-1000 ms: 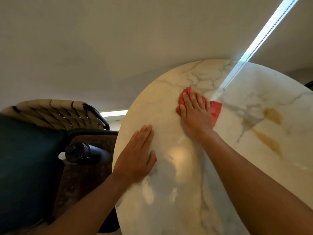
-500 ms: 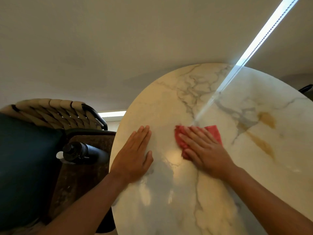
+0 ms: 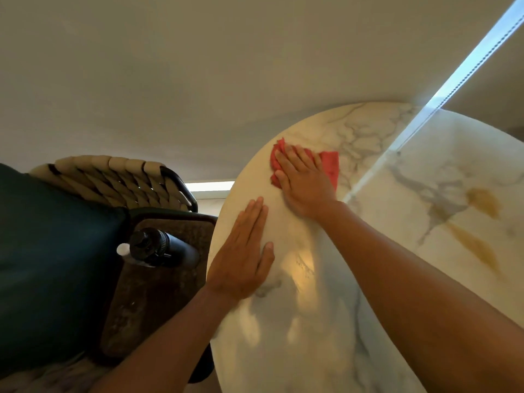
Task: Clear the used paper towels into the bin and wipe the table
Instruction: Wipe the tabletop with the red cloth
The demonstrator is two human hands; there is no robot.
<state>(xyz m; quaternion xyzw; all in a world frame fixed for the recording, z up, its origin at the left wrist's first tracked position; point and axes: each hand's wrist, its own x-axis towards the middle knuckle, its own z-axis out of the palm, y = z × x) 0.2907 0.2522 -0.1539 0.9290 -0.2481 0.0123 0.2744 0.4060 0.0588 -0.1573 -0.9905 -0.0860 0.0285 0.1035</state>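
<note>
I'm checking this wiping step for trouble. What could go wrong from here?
1. The red cloth lies near the marble table edge; a stroke outward might carry it over.
2. The left hand presses flat on the glossy top beside the edge and may slip off.
3. The black bottle stands close by, so an elbow might knock it.

A round white marble table point(image 3: 397, 279) with grey veins and what seem to be yellowish stains is seen, on which a red cloth point(image 3: 330, 165) is pressed flat near its far left edge.
</note>
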